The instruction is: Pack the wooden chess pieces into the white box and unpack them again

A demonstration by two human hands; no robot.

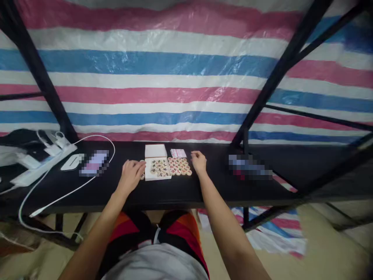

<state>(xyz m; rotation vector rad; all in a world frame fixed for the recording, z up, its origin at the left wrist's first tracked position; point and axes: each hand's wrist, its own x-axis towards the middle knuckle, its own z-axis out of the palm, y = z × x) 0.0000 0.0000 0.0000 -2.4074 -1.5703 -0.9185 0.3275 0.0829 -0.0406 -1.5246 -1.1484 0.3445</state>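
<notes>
White box (151, 177) sits open on the black bench (180, 194), at 12 o'clock from the wearer. Its lid (155, 151) is opened out toward 12 o'clock; the opened length, lid and tray together, runs 6 to 12, nearly square to the bench's front edge.

From the left: a power strip (35, 171) with white plugs lies at 10 o'clock, and a white cable (70, 194) loops around a pixelated flat object (94, 163).

Left hand (131, 173) is at the box's 9 o'clock side, palm down, fingers bent and close together. A few loose discs (142, 176) lie at its fingertips, beside the box wall; contact and grip cannot be told. Inside the box, black-marked discs (159, 169) stand in columns, with bare floor at the 9 o'clock end.

Red-marked discs (178, 167) lie in rows just beside the 3 o'clock wall, leaving little room there. A pink-and-white stack (178, 153) lies at their 12 o'clock side.

Right hand (199, 162) is at 3 o'clock from the box, past these rows, fingers curled inward; whether it pinches anything cannot be told. Bare bench separates it from a second pixelated object (249, 167) at 2 o'clock. Bare surface also extends from the box to the front edge.
</notes>
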